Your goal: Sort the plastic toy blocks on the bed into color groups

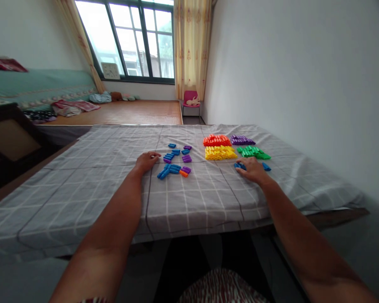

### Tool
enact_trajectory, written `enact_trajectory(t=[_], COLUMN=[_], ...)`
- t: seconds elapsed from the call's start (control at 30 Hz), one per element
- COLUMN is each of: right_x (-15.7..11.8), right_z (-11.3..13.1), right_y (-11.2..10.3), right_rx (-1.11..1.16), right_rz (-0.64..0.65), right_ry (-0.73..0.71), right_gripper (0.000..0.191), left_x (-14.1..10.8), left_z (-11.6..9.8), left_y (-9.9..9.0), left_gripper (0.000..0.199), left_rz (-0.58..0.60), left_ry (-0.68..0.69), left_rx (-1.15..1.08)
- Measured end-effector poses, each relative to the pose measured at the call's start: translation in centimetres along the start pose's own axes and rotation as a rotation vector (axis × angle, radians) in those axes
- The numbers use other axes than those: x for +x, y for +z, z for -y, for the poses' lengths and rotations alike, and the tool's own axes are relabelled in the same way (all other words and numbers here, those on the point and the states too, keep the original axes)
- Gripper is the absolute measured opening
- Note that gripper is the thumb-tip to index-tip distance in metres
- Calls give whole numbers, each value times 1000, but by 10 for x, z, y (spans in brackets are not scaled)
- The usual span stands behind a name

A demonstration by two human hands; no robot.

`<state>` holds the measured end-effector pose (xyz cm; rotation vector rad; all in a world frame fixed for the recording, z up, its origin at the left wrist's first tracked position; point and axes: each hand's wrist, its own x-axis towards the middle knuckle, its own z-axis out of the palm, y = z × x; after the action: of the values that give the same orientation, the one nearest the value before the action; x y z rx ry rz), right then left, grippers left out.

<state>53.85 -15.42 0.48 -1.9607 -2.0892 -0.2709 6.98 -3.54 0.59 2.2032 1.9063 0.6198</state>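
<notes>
My left hand (148, 162) rests on the tablecloth, fingers loosely bent and holding nothing I can see. Just right of it lies a loose scatter of small plastic tubes: blue ones (174, 168), purple ones (186, 158) and a single orange one (183, 173). At the right, my right hand (252, 169) is lowered over a small group of blue tubes (239, 166), its fingertips closed on them. Part of that group is hidden by the hand; another blue tube (265, 166) shows beyond it. Behind the hand are heaps of green tubes (253, 152) and yellow tubes (220, 153).
Farther back sit heaps of red-orange tubes (216, 140) and purple tubes (242, 140). A grey checked cloth (113, 168) covers the table. The white wall (297, 84) runs along the right side. Beyond the table stand a wooden platform (139, 111) and a pink chair (190, 97).
</notes>
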Motion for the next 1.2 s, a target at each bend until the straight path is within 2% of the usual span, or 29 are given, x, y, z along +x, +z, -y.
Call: enact_trajectory(t=[0.07,0.13,0.23,0.3,0.4,0.5,0.57,0.63,0.77,0.83,0.93,1.0,1.07,1.2], right_x=[4,10,20,26,36,47,53,55,47,39,25,16,7,-2], right_z=[16,44,104,146,198,229,238,236,211,196,185,188,195,206], right_y=[-3,-7,-14,-18,-17,-9,-5,-5,-15,-19,-18,-11,-2,7], right_rx=[38,138,335,389,307,169,132,160,336,428,517,528,493,434], right_rz=[-52,-76,-17,36,101,135,152,176,240,229,144,107,89,36], right_ry=[-67,-183,-398,-498,-541,-500,-496,-529,-694,-756,-690,-590,-523,-567], right_gripper=[34,32,29,30,35,39,39,40,44,48,39,31,33,33], left_x=[0,-1,-2,-3,-4,-4,-3,-3,-2,-2,-2,-3,-2,-1], left_z=[-1,-1,-2,-3,-2,-1,0,0,0,0,-2,-2,-1,3], left_y=[0,0,0,-1,0,1,2,2,3,3,1,1,1,2], left_gripper=[34,33,32,33,33,32,32,32,32,32,32,33,33,34], left_rz=[8,10,13,16,13,7,4,4,6,11,16,19,16,-3], left_ry=[7,17,16,20,38,49,44,44,66,67,52,45,48,51], left_rx=[-2,-4,-8,-14,-28,-47,-56,-54,-38,-31,-21,-14,-5,4])
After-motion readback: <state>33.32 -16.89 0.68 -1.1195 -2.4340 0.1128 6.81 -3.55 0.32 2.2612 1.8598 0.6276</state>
